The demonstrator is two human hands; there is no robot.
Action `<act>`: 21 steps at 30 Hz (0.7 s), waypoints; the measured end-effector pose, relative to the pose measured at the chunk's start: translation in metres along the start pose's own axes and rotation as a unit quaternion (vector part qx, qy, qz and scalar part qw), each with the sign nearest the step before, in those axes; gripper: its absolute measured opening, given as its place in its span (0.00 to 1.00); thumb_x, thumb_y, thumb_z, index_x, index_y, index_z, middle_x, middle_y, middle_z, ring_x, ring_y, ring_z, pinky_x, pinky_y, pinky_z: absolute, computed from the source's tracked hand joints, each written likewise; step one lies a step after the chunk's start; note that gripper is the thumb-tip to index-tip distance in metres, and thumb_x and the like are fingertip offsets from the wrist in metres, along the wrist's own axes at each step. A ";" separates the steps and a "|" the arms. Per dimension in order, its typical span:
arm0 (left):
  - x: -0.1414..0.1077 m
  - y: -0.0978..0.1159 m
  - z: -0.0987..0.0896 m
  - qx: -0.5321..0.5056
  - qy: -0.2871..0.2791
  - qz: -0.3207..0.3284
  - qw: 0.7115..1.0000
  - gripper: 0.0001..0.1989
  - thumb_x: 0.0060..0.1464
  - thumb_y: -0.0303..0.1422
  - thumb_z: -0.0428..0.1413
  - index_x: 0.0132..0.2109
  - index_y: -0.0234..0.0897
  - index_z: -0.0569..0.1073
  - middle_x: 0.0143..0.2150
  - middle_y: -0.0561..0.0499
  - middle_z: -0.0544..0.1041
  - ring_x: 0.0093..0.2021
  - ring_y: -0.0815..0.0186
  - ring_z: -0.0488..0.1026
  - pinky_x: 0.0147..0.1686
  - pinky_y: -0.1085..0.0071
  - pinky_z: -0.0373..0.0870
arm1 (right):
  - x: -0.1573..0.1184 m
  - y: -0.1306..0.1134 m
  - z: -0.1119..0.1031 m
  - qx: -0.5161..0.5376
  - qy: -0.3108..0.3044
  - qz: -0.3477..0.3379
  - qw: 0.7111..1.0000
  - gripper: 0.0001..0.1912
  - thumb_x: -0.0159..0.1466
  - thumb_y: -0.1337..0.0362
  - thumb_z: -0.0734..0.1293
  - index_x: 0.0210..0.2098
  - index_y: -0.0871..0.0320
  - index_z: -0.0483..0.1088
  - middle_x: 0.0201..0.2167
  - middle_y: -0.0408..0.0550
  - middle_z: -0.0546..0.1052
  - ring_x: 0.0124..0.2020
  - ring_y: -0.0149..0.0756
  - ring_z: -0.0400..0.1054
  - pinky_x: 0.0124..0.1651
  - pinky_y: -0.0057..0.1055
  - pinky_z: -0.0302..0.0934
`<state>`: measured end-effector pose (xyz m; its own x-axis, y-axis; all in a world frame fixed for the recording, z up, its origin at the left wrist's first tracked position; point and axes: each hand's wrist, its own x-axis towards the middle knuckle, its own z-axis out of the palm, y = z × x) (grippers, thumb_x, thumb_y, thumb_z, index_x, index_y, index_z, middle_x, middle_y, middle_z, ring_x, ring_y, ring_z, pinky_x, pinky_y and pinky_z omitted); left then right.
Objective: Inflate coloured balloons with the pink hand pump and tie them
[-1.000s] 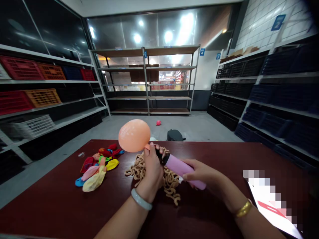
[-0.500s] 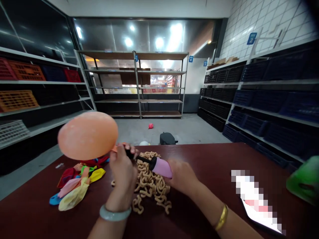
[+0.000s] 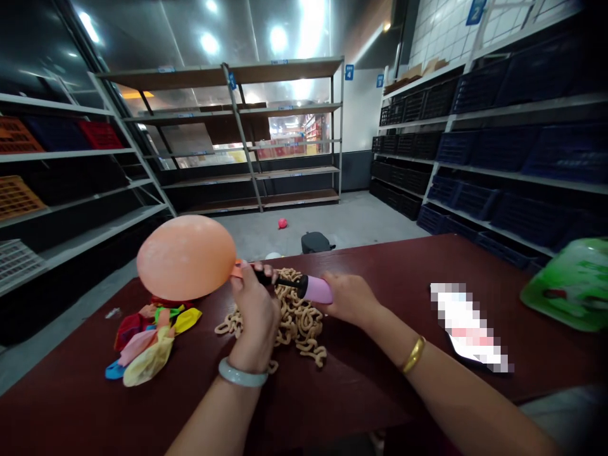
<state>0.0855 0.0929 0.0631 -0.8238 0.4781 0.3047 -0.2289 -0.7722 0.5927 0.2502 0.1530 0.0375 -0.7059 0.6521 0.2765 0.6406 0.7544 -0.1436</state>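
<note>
An inflated orange balloon sits on the nozzle end of a hand balloon pump with a pink handle and a black shaft. My left hand is closed around the pump's black front part and the balloon's neck. On the pink handle, my right hand is wrapped from the other end. Part of the black shaft shows between the two hands. Beneath them lies a heap of curly tan snack-like pieces, partly hidden by my left hand. Several limp balloons in mixed colours lie to the left.
The dark red table also bears a phone-like slab, blurred out, and a green plastic package at the right. Beyond it, a dark grey bag and a pink ball-like thing lie on the floor. Shelves with crates line both sides.
The view has tilted down and shifted. My hands, the pump and the balloon appear farther right in view. Both hands keep their hold, and the balloon stays on the nozzle.
</note>
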 end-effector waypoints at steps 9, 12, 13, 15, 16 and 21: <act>-0.034 -0.015 0.017 -0.012 -0.050 -0.057 0.997 0.11 0.55 0.35 0.57 0.34 0.39 0.61 0.28 0.56 0.64 0.25 0.72 0.65 0.28 0.73 0.66 | -0.001 -0.016 -0.006 0.019 0.003 0.007 1.000 0.19 0.60 0.51 0.64 0.45 0.56 0.63 0.40 0.51 0.77 0.39 0.44 0.73 0.36 0.32 0.60; -0.032 -0.012 0.017 -0.003 -0.062 -0.073 0.995 0.11 0.55 0.34 0.57 0.33 0.39 0.61 0.27 0.56 0.63 0.24 0.72 0.64 0.26 0.74 0.64 | -0.002 -0.023 -0.006 0.030 0.009 -0.004 0.999 0.22 0.60 0.55 0.65 0.51 0.56 0.60 0.44 0.52 0.75 0.40 0.44 0.72 0.37 0.33 0.60; -0.029 -0.008 0.016 0.002 -0.063 -0.074 0.995 0.10 0.55 0.34 0.57 0.33 0.39 0.61 0.27 0.56 0.63 0.24 0.72 0.63 0.25 0.74 0.63 | -0.003 -0.024 -0.006 0.036 0.010 -0.005 0.999 0.23 0.60 0.55 0.65 0.52 0.56 0.59 0.44 0.52 0.75 0.40 0.44 0.72 0.37 0.34 0.60; -0.018 0.002 0.013 0.013 -0.060 -0.056 0.997 0.11 0.55 0.33 0.57 0.32 0.39 0.60 0.26 0.56 0.63 0.23 0.72 0.63 0.22 0.75 0.61 | -0.003 -0.025 -0.007 0.044 0.014 -0.007 0.999 0.24 0.60 0.52 0.64 0.51 0.56 0.59 0.43 0.52 0.75 0.40 0.44 0.72 0.37 0.34 0.61; -0.010 0.010 0.010 0.018 -0.053 -0.035 0.998 0.11 0.54 0.33 0.57 0.31 0.39 0.60 0.26 0.56 0.63 0.23 0.72 0.64 0.22 0.75 0.61 | -0.003 -0.024 -0.007 0.044 0.017 -0.009 0.999 0.23 0.61 0.50 0.63 0.51 0.56 0.60 0.43 0.52 0.76 0.40 0.45 0.72 0.38 0.35 0.61; 0.035 0.044 -0.014 0.024 -0.002 0.028 0.999 0.12 0.54 0.33 0.57 0.31 0.39 0.58 0.26 0.58 0.62 0.23 0.74 0.62 0.21 0.76 0.57 | -0.003 -0.013 -0.008 0.030 0.013 -0.022 0.999 0.23 0.61 0.46 0.62 0.48 0.56 0.63 0.41 0.52 0.76 0.39 0.45 0.72 0.37 0.34 0.59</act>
<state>0.0393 0.0699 0.0896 -0.8328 0.4368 0.3401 -0.1576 -0.7760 0.6108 0.2461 0.1408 0.0460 -0.7246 0.6165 0.3079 0.5892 0.7860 -0.1871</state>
